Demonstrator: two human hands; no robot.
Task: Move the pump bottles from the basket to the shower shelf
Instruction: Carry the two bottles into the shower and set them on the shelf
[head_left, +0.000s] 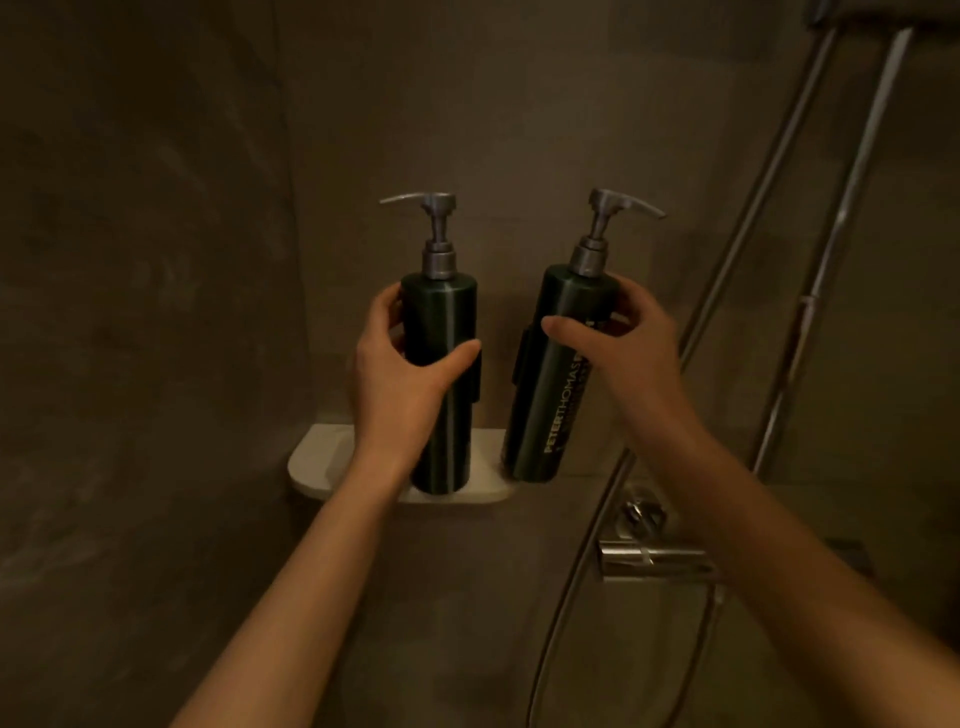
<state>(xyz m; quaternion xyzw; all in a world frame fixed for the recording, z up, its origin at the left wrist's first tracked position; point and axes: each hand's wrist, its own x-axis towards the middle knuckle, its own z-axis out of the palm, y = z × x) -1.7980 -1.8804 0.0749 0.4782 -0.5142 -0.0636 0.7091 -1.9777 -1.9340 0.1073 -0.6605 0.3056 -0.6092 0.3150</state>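
Observation:
Two dark green pump bottles with silver pump heads are in front of the tiled wall. The left bottle (441, 332) stands upright on the white shower shelf (327, 462), with my left hand (400, 374) wrapped around its middle. Its spout points left. The right bottle (556, 395) has pale lettering down its side and tilts slightly, its base at the shelf's right end. My right hand (623, 332) grips its upper part. That spout points right. The basket is not in view.
A chrome shower mixer valve (649, 556) sits low on the wall to the right of the shelf. A chrome riser rail (831, 260) and a hose (748, 218) run diagonally up the right side. Brown tiled walls meet in a corner on the left.

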